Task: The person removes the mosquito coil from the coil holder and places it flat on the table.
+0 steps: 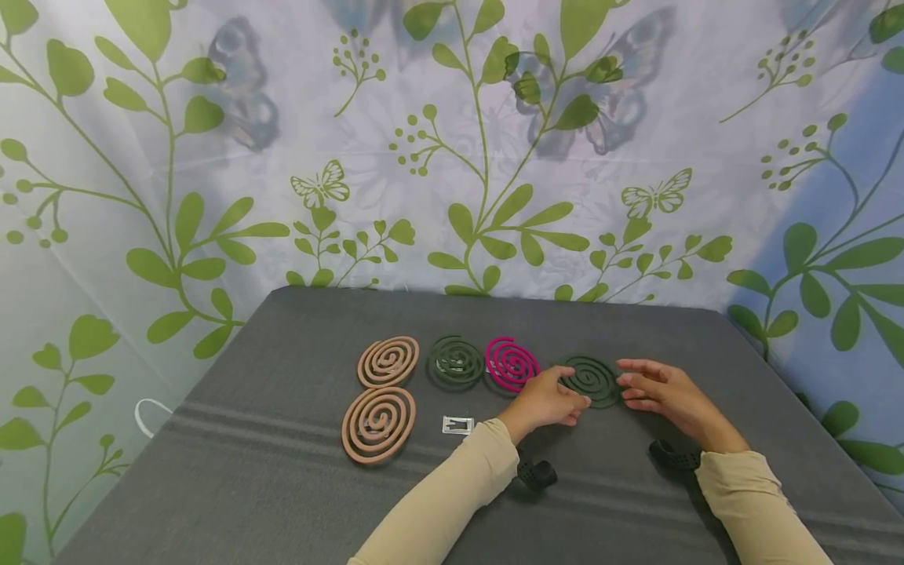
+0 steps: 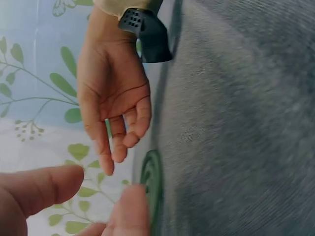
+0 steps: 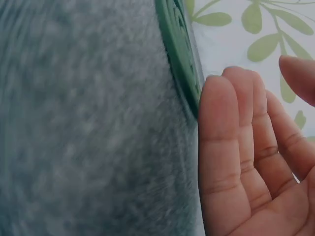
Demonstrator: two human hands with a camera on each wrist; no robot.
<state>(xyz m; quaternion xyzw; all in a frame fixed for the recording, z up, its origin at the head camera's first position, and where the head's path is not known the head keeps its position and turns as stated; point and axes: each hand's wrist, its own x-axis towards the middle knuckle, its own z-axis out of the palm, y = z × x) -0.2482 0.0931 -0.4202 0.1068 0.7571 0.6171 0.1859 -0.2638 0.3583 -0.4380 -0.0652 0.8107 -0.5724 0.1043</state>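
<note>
A dark green mosquito coil point(image 1: 589, 383) lies flat on the table's right half, between my two hands. At its left edge is my left hand point(image 1: 547, 402), thumb and fingers apart and extended, close to the rim; whether they touch it I cannot tell. On the other side my right hand point(image 1: 667, 395) has loosely straight fingers beside the coil's right edge. In the right wrist view the fingers point(image 3: 224, 142) reach near the green rim, with nothing gripped. The left wrist view shows the left thumb point(image 2: 49, 189) well apart from its blurred fingers.
Left of my hands lie a pink coil point(image 1: 510, 362), another green coil point(image 1: 455, 362) and two tan coils, one behind point(image 1: 388, 361) and one in front point(image 1: 379, 424). A small metal coil stand point(image 1: 457, 424) lies on the grey table point(image 1: 275, 439). A patterned curtain point(image 1: 395, 180) hangs behind.
</note>
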